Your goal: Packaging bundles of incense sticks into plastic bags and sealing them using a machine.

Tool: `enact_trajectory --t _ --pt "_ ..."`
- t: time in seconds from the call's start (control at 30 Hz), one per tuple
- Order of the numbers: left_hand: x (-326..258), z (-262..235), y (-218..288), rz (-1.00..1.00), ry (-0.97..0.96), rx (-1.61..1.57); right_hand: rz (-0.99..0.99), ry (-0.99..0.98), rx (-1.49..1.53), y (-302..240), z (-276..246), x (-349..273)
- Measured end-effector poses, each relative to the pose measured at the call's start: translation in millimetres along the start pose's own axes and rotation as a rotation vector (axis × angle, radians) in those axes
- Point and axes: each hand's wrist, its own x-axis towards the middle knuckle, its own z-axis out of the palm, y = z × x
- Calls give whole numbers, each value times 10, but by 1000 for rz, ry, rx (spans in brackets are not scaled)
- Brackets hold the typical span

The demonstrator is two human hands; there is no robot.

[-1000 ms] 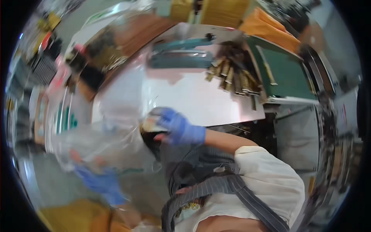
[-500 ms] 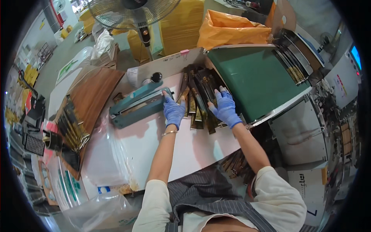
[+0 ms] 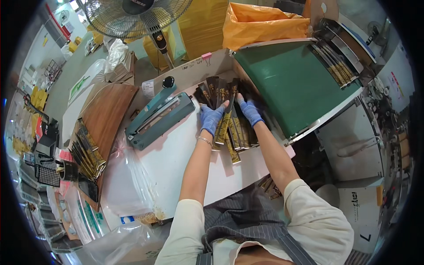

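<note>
Both my hands wear blue gloves and rest on a pile of long dark and gold sachets [image 3: 234, 132] on the white table [image 3: 176, 163]. My left hand [image 3: 211, 117] lies on the left part of the pile with its fingers spread. My right hand [image 3: 250, 111] presses on the right part, close to the green conveyor belt [image 3: 291, 84]. Several dark sachets [image 3: 215, 93] fan out just beyond my fingertips.
A teal heat sealer [image 3: 159, 117] stands left of the pile. A wooden board [image 3: 106, 119] holds more sachets [image 3: 86, 154] at the far left. Clear plastic bags [image 3: 128, 181] lie at the table's near left. An orange bag [image 3: 260, 22] and a fan [image 3: 137, 11] stand behind.
My view swung from the left side of the table to the sachet pile. Both hands reached onto the pile and now sit a little nearer me, spreading the sachets.
</note>
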Motion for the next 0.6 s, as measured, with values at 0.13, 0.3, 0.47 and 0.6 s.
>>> enact_trajectory --t 0.13,0.3,0.47,0.6 --pt "-386 157 -59 144 -228 -893 209 -183 624 -11 43 -253" --pt "-1756 -298 -980 60 -670 -916 311 -754 1026 120 -895 -2045" --pt "-3386 -764 -1594 -306 -639 -1106 331 -865 1181 233 -1321 -3274" --pt "-3081 -1038 -1397 82 -467 -997 -34 -673 1245 -301 -1218 -3042"
